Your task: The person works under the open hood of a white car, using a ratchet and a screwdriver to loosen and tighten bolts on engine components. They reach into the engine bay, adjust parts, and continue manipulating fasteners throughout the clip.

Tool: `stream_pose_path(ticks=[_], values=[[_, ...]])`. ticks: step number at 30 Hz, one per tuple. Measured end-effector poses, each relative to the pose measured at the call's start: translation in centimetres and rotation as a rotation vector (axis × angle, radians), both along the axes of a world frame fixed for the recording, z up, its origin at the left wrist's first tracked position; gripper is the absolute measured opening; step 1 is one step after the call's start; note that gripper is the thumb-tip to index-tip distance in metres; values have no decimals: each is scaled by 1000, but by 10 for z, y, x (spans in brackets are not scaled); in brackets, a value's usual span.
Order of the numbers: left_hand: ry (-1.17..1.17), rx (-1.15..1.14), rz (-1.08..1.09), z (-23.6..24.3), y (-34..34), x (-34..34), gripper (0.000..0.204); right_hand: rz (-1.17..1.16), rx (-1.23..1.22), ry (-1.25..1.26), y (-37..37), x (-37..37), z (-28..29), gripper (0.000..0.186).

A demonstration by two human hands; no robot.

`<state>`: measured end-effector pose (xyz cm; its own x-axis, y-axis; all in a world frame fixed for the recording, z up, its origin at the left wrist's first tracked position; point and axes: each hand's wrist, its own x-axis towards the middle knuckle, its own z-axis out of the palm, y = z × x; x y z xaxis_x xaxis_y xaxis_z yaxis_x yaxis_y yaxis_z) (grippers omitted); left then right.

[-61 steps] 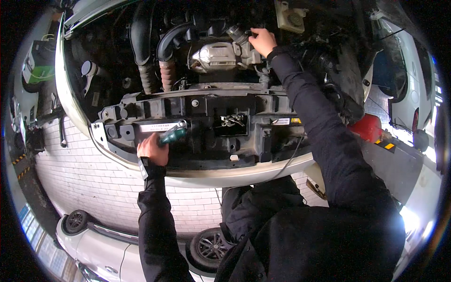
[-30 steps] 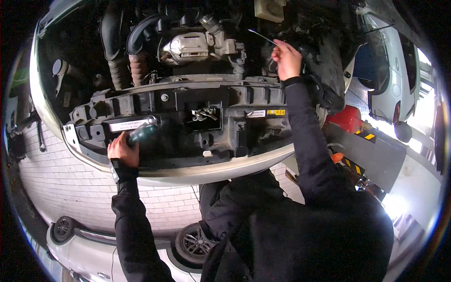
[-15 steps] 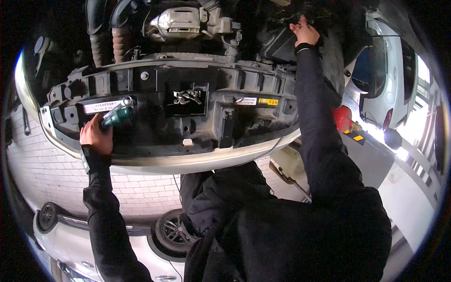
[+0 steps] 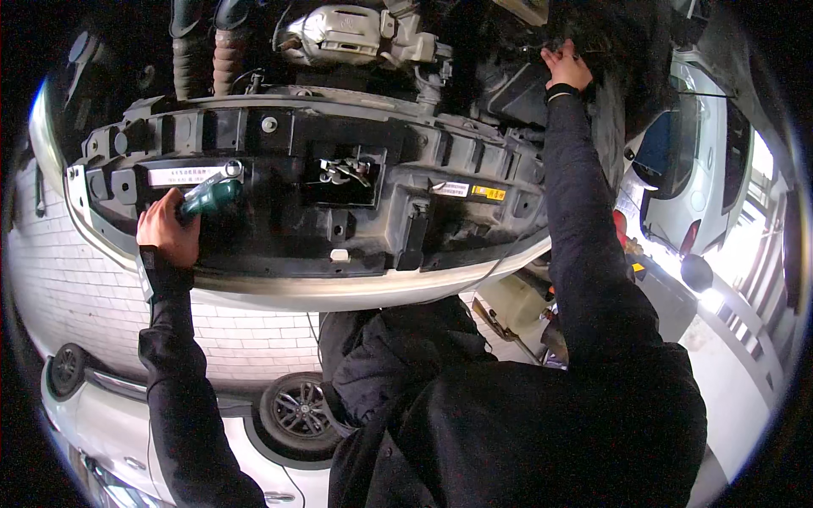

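My left fingers (image 4: 168, 206) clamp a silver-headed green tool (image 4: 212, 200); my right fingers (image 4: 566, 56), I can't tell. A rectangular black recess (image 4: 325, 197) holds silvery metalwork (image 4: 345, 172).

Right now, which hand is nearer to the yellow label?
Right. The right hand is beyond the yellow label and off to its right; the left hand, holding the green tool, is farther away, well to its left.

Open: air over black front panel (image 4: 279, 224), between green power ratchet (image 4: 210, 200) in left hand (image 4: 172, 227) and right sleeve (image 4: 584, 186) | Blocked: sleeve crosses panel's right end; ribbed hoses (image 4: 227, 68) and silver engine housing (image 4: 343, 32) stand behind panel | Right hand (image 4: 566, 68): clearance ahead too dark to tell
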<state>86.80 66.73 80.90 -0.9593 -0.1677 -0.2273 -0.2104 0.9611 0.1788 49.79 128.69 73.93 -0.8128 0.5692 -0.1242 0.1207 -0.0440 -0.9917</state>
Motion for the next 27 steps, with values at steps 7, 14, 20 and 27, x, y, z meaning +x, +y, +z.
stream_pose_path(ticks=[7, 14, 20, 27], values=[[-52, 11, 8, 12, 7, -8, 29, 31, -338, 65, 47, -21, -20, 43], [-196, 37, 55, 8, -1, -6, 49, 95, -71, 36, 13, -8, -10, 40], [-74, 9, 5, 9, 3, -10, 31, 338, 255, 45, -39, 14, -24, 37], [96, -4, -48, -45, -30, 24, 53, 416, 762, 49, -84, 33, -56, 18]])
